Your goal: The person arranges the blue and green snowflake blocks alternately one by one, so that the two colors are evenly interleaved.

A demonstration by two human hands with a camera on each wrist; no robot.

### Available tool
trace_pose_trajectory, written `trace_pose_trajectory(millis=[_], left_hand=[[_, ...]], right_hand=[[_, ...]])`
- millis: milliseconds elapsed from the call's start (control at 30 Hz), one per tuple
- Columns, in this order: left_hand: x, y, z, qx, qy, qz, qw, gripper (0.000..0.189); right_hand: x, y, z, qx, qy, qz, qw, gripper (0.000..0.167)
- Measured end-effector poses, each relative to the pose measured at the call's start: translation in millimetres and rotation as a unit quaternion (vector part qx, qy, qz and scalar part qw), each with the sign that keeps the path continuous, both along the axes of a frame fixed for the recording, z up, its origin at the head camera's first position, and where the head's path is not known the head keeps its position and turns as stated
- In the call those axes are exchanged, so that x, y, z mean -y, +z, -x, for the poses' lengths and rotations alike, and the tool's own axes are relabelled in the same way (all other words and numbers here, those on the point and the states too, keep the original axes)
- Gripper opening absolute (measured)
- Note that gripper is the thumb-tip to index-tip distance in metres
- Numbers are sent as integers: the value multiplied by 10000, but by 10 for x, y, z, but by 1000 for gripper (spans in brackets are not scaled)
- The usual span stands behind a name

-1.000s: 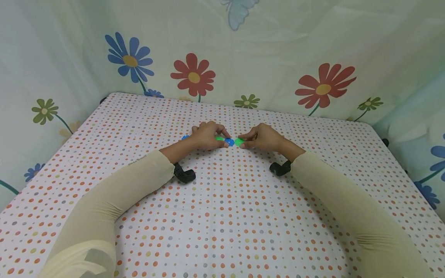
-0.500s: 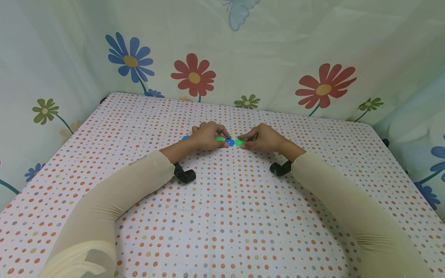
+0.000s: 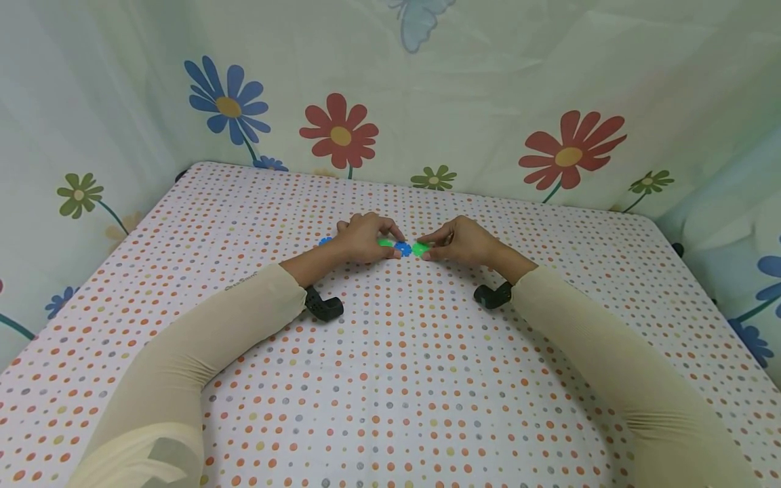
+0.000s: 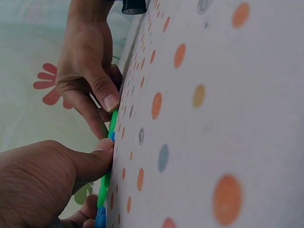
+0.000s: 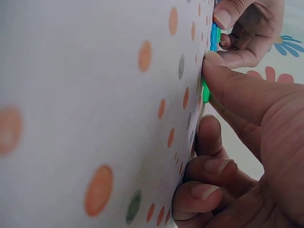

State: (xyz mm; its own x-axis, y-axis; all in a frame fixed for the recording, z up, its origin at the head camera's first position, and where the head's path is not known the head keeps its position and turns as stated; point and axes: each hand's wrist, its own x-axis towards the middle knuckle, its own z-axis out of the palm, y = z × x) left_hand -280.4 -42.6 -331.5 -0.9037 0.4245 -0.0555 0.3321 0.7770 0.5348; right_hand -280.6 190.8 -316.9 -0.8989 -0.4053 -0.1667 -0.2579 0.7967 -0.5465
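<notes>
On the dotted table, small blue and green notched, flower-shaped discs lie in a row. My left hand [image 3: 366, 238] pinches a blue disc [image 3: 403, 250] between thumb and index finger. Beside that disc, partly under the same hand, is a green disc [image 3: 384, 242]. Another blue disc [image 3: 326, 240] shows left of the hand; whatever joins it to the others is covered. My right hand [image 3: 464, 242] pinches a green disc [image 3: 419, 249] whose edge faces the blue one. From the right wrist view, that green disc and the blue disc [image 5: 213, 38] sit end to end, nearly flat against the cloth.
A white cloth with coloured dots covers the table [image 3: 390, 379]. Behind it hangs a curtain [image 3: 464, 81] printed with large flowers. Black wrist-worn devices show below the left sleeve [image 3: 325, 307] and the right sleeve [image 3: 491, 296].
</notes>
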Motion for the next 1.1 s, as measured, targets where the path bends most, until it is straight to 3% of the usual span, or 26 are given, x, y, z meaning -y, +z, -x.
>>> trace_pose_trajectory(millis=[667, 1100], left_hand=[[5, 14, -5, 15, 40, 63, 10000, 29], [66, 40, 17, 369, -170, -161, 9990, 31]], right_hand=[[11, 17, -2, 27, -24, 111, 9999, 38], [-50, 53, -58, -149, 373, 104, 9991, 38]])
